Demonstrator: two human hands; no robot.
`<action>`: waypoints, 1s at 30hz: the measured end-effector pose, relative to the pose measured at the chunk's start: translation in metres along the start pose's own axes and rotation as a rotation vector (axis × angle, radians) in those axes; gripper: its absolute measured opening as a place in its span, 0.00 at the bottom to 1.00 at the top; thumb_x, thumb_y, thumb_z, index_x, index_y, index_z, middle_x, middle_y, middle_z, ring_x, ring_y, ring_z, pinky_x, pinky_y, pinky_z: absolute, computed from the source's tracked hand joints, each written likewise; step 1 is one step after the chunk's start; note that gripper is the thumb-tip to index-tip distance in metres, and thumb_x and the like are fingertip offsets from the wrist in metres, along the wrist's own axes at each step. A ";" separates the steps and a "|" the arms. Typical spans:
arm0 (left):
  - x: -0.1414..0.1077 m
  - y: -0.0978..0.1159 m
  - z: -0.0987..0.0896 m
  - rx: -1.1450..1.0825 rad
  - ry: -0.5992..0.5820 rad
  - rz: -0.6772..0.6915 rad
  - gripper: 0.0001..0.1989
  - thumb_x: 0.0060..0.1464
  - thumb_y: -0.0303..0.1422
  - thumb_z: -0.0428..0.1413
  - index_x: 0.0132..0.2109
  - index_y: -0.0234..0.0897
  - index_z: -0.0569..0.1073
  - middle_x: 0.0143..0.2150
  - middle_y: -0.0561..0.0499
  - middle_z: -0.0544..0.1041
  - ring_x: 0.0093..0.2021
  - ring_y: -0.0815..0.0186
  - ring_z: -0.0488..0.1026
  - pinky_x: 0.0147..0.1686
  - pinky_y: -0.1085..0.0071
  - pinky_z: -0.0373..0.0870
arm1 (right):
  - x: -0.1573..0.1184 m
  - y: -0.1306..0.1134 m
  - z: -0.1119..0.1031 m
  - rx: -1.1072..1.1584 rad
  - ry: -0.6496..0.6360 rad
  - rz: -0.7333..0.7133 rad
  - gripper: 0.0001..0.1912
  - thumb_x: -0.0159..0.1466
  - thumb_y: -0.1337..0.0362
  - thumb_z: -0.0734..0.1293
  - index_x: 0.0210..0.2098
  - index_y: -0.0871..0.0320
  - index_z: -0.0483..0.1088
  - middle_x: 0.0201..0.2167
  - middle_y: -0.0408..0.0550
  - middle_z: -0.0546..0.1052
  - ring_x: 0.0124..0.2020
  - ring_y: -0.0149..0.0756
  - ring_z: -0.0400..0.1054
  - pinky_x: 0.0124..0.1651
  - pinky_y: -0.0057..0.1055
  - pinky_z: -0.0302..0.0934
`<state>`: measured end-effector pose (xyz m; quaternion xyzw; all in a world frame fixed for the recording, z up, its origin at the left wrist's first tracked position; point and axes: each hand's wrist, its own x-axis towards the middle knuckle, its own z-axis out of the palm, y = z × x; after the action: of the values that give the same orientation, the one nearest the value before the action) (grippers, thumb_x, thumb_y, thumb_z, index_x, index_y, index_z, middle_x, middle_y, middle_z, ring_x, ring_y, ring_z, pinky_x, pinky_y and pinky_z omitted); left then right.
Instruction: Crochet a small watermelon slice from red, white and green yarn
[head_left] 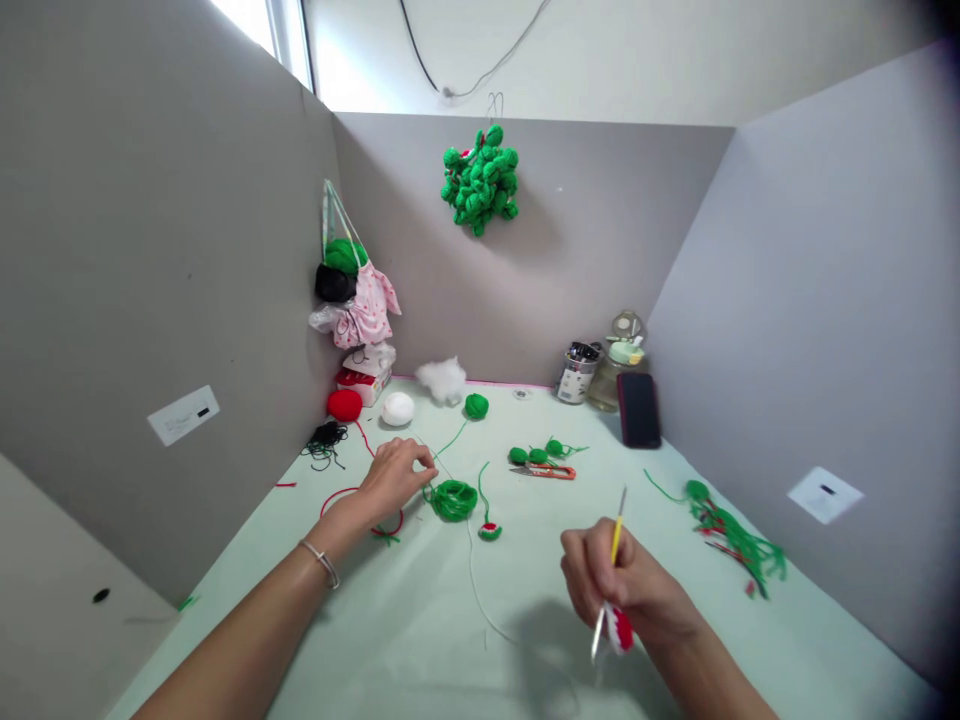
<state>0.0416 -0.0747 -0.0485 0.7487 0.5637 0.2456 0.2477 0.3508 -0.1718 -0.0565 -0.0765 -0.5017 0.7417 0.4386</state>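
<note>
Over the middle of the table, my left hand (397, 474) has thumb and forefinger pinched together at the left edge of a coil of green yarn (454, 500), where a loose strand lies. My right hand (619, 570), nearer to me, grips a crochet hook (618, 540) with a yellow handle and metal ends. A small red and white crocheted piece (619, 630) hangs under the same hand, partly hidden by it. White yarn (474, 575) runs across the table between the hands. Beside the coil lies a small green, white and red crocheted piece (490, 531) with a green tail.
Orange-handled thread snips (555, 473) lie by small green balls (538, 456). Behind are red yarn (345, 405), white yarn (397, 409), fluffy stuffing (442, 380) and a green ball (476, 406). At right stand a tin (576, 375), a phone (639, 411) and green yarn scraps (742, 545). Partition walls enclose the table.
</note>
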 end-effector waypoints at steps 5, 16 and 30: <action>0.013 0.018 0.018 0.083 -0.067 0.086 0.18 0.69 0.39 0.61 0.62 0.39 0.76 0.63 0.41 0.77 0.55 0.53 0.79 0.54 0.50 0.79 | -0.003 0.003 0.000 -0.032 -0.022 0.042 0.11 0.57 0.60 0.84 0.28 0.59 0.83 0.23 0.45 0.76 0.21 0.28 0.72 0.23 0.23 0.62; 0.027 -0.001 -0.012 -0.274 -0.132 0.112 0.19 0.68 0.39 0.61 0.62 0.37 0.75 0.61 0.41 0.78 0.54 0.53 0.79 0.52 0.50 0.80 | -0.008 -0.003 0.002 -0.066 -0.037 0.054 0.13 0.57 0.59 0.84 0.26 0.60 0.82 0.23 0.46 0.78 0.20 0.28 0.73 0.23 0.22 0.64; 0.026 -0.011 -0.033 -0.569 0.122 -0.028 0.19 0.69 0.39 0.61 0.62 0.37 0.75 0.60 0.41 0.78 0.53 0.53 0.80 0.51 0.51 0.81 | -0.011 -0.004 0.001 -0.125 -0.020 0.051 0.15 0.57 0.56 0.83 0.26 0.59 0.81 0.24 0.45 0.77 0.21 0.28 0.71 0.25 0.24 0.61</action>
<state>0.0187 -0.0435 -0.0283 0.6252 0.4960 0.4350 0.4169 0.3593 -0.1801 -0.0567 -0.1089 -0.5493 0.7206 0.4088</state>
